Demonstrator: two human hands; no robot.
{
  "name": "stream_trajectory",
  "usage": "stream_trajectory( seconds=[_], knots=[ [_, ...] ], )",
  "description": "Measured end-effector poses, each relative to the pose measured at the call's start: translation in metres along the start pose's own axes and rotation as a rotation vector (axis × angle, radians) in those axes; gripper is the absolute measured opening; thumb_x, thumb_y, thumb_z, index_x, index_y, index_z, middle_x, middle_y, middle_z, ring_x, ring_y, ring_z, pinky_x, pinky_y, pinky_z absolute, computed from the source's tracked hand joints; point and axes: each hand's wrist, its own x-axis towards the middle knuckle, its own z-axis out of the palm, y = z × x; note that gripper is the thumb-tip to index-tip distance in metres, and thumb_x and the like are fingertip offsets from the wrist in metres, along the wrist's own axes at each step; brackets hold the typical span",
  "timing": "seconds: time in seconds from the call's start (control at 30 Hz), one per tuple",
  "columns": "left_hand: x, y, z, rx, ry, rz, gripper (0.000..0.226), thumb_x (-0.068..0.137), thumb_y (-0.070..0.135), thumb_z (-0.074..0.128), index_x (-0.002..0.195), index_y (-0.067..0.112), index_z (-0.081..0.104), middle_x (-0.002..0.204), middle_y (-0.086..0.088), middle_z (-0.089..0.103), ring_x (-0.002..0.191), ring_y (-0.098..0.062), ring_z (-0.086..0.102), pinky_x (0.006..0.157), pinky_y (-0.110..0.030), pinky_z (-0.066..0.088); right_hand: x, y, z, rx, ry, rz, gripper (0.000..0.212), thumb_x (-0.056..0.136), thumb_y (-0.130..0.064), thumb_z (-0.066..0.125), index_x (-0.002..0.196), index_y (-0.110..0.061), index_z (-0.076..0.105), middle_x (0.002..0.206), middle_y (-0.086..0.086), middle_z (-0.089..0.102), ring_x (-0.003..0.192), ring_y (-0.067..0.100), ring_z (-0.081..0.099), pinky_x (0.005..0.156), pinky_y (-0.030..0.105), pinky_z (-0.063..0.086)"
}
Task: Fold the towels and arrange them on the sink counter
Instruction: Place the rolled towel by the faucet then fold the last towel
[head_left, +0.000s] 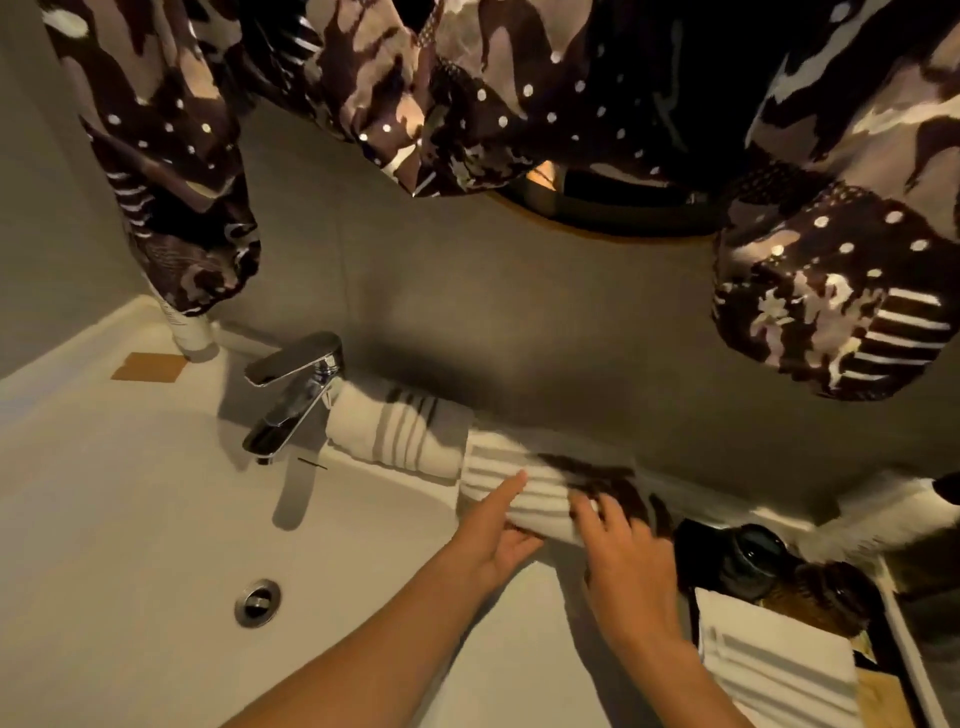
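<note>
Two white towels with grey stripes lie side by side on the back ledge of the sink counter (727, 506), against the grey wall. The left folded towel (400, 428) rests just right of the faucet, untouched. The right folded towel (511, 483) is between my hands. My left hand (498, 530) grips its near left edge, the forefinger lying along its top. My right hand (623, 551) presses down on its right part with spread fingers. A third striped towel (774, 660) lies folded on a tray at the lower right.
A chrome faucet (296, 395) overhangs the white basin (130, 519) with its drain (257, 603). A white tube (189, 332) and a brown card (150, 366) sit at the back left. Dark jars (753, 561) stand on the tray. Patterned brown cloth (467, 93) hangs overhead.
</note>
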Motion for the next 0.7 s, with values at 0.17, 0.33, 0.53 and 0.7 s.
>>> stream_trajectory(
  seconds=[0.17,0.33,0.53,0.7],
  knots=[
    [0.058,0.011,-0.028,0.366,0.281,0.001,0.06,0.08,0.047,0.077,0.119,0.003,0.063,0.101,-0.023,0.072,0.083,-0.032,0.073,0.072,-0.042,0.062,0.036,0.011,0.069,0.199,-0.071,0.044,0.065,0.086,-0.032,0.054,0.148,-0.03,0.036,0.148,0.0,0.043,0.135,0.024,0.042,0.11,0.035,0.041],
    [0.074,0.014,-0.024,0.134,0.229,0.095,0.057,0.08,0.041,0.078,0.123,0.007,0.06,0.108,-0.021,0.071,0.085,-0.028,0.075,0.083,-0.045,0.061,0.098,0.017,0.057,0.194,-0.208,0.023,0.081,0.073,-0.042,0.064,0.146,-0.034,0.03,0.137,0.001,0.048,0.12,0.028,0.049,0.103,0.039,0.039],
    [0.038,-0.021,-0.027,0.361,0.222,0.053,0.04,0.092,0.037,0.066,0.118,0.006,0.062,0.114,-0.013,0.068,0.095,-0.027,0.071,0.089,-0.04,0.059,0.088,-0.002,0.052,-0.049,-0.243,-0.101,0.091,0.081,-0.055,0.056,0.154,-0.02,0.014,0.155,0.009,0.025,0.142,0.032,0.022,0.118,0.06,0.003],
    [0.018,-0.014,-0.03,0.407,0.119,0.041,0.017,0.083,0.016,0.059,0.068,0.009,0.054,0.062,-0.005,0.045,0.045,-0.014,0.044,0.044,-0.025,0.037,0.079,0.007,0.02,-0.011,-0.295,-0.077,0.112,0.074,-0.078,0.053,0.156,-0.024,-0.002,0.163,0.005,0.008,0.15,0.029,-0.003,0.118,0.059,-0.008]
  ],
)
